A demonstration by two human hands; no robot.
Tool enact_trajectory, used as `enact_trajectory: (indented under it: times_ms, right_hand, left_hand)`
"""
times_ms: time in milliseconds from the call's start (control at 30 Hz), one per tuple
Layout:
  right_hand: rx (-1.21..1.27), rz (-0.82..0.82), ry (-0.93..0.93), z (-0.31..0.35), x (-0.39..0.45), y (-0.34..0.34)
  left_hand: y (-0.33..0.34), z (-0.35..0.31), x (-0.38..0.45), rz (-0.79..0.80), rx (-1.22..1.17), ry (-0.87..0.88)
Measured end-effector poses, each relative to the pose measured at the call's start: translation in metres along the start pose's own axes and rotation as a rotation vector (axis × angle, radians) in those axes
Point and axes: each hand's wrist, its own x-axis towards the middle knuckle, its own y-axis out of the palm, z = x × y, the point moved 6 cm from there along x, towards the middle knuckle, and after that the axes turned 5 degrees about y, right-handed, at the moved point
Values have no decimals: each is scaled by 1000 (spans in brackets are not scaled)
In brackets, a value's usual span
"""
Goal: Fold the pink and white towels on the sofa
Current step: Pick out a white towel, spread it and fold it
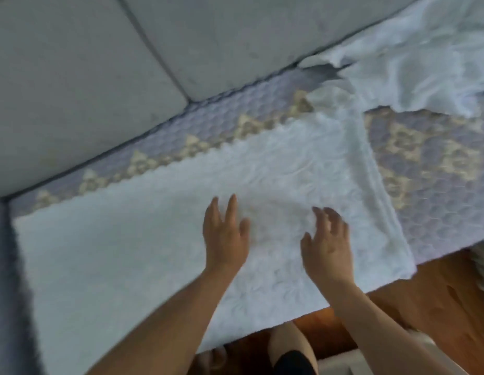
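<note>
I see a white embossed terry towel [159,239] spread flat on the patterned sofa seat cover [425,163], its near edge overhanging the seat front. My left hand [224,236] and right hand [327,244] lie over its middle, fingers loose, grasping nothing. I judge a careless smoothing push could drag that overhang off the seat; a second crumpled white towel [414,63] lies far right.

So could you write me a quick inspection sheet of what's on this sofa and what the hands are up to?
Surface: sofa seat with a quilted lilac and beige cover; grey back cushions behind.
Job's things: white towel spread flat across the seat, its near edge hanging over the front; second white cloth lying rumpled at the far right. No pink towel seen.
Clutter: nothing seen.
Hands: left hand and right hand both open, fingers extended over the flat towel; the frame is blurred, so contact cannot be told.
Cables: nothing seen.
Surroundings: wooden floor in front of the sofa.
</note>
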Motion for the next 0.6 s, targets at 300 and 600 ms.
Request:
enact_trajectory:
  times_ms: [300,600]
  right_hand:
    - [-372,384,-646,182,-92,165]
    - [-356,428,-818,436,-192,331]
  left_hand:
    - [-29,379,-243,35,118,-857]
    - [-30,513,-317,-140,-257,-1074]
